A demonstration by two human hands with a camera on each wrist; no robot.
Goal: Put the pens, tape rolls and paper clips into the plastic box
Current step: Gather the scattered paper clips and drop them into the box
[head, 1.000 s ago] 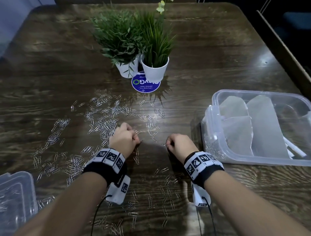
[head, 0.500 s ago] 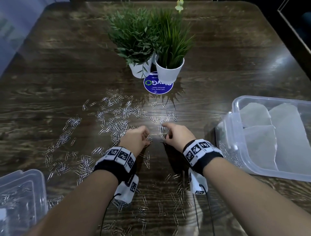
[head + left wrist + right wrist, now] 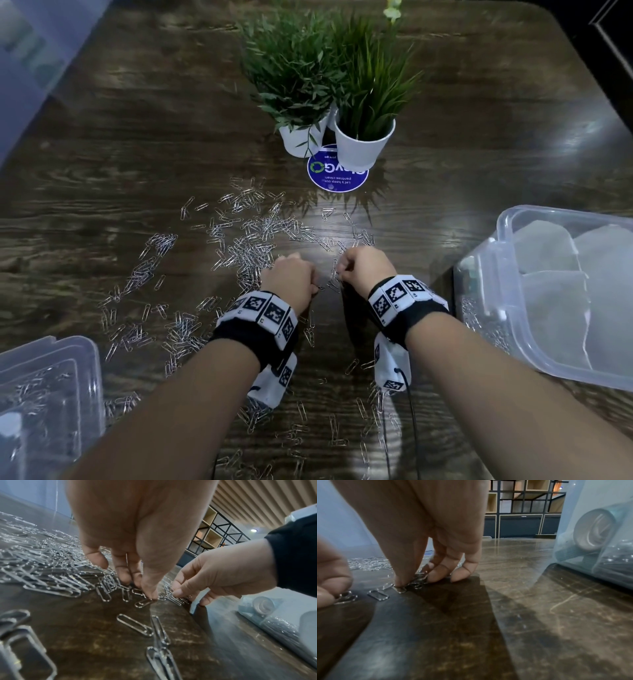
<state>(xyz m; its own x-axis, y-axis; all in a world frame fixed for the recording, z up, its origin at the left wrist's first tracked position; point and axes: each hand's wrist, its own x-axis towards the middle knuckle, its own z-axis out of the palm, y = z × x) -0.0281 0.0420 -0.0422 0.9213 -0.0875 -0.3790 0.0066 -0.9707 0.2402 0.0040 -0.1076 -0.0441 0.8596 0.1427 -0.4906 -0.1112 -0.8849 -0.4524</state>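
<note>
Down on the dark wooden worktop (image 3: pixel 479 144), both hands work knuckles-up and side by side in the middle of the scattered paper clips (image 3: pixel 246 246). The left hand (image 3: pixel 289 279) has its fingers (image 3: pixel 120 569) curled downward, thumb and forefinger tips pinched together on a paper clip lying on the wood. Just beside it, the right hand (image 3: pixel 366 269) is curled the same way, its thumb and fingertips (image 3: pixel 436 573) closed on a small bunch of clips while the other fingertips touch the worktop. Each wrist wears a black band with square-patterned markers. Loose clips spread mostly to the left of and nearer than the hands. To the right stands the clear plastic box (image 3: pixel 507 222), open; it holds sheets of pale paper, a tape roll (image 3: pixel 594 530) lying against its near wall, and a heap of clips at its bottom. At the near left sits another clear plastic container (image 3: pixel 85 370). Two potted plants (image 3: pixel 329 85) stand farther back on the worktop.
</note>
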